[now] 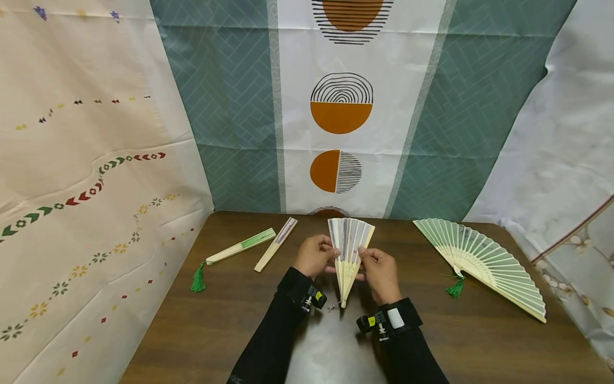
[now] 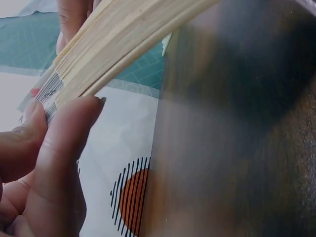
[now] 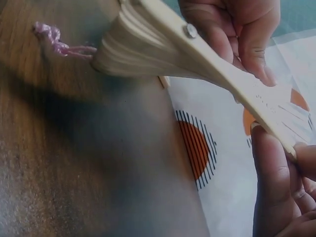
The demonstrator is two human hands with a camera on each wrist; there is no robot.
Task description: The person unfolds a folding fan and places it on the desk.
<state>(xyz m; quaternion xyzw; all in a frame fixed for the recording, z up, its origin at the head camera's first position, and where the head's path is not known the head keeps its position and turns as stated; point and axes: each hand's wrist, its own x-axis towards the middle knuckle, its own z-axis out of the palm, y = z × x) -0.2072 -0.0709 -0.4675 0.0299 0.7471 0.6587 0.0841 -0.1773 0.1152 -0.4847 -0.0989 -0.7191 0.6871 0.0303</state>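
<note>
Centrally, item one: a partly opened folding fan (image 1: 349,250) with pale bamboo ribs and a grey-streaked leaf, held upright above the dark wooden tabletop (image 1: 216,330), its pivot end pointing down toward the person. The left hand (image 1: 314,256) grips the fan's left edge, thumb and fingers (image 2: 64,148) pinching the ribs where the leaf begins. The right hand (image 1: 381,272) grips the right edge, fingers (image 3: 269,168) curled round the outer guard stick; the right wrist view shows the rivet (image 3: 190,31) and a small pink cord (image 3: 52,39) at the pivot.

Item two: an opened green folding fan (image 1: 484,261) with a green tassel, lying flat well to the right of the held fan.

Item three: a closed fan with a grey leaf (image 1: 275,244), lying near the held fan on its left.

Item four: a closed green fan (image 1: 240,246) with a green tassel (image 1: 198,280), just beyond item three, farther left.

Surround: patterned cloths (image 1: 340,106) hang behind the tabletop and at both sides. Both forearms wear black sleeves with wrist-mounted cameras.
</note>
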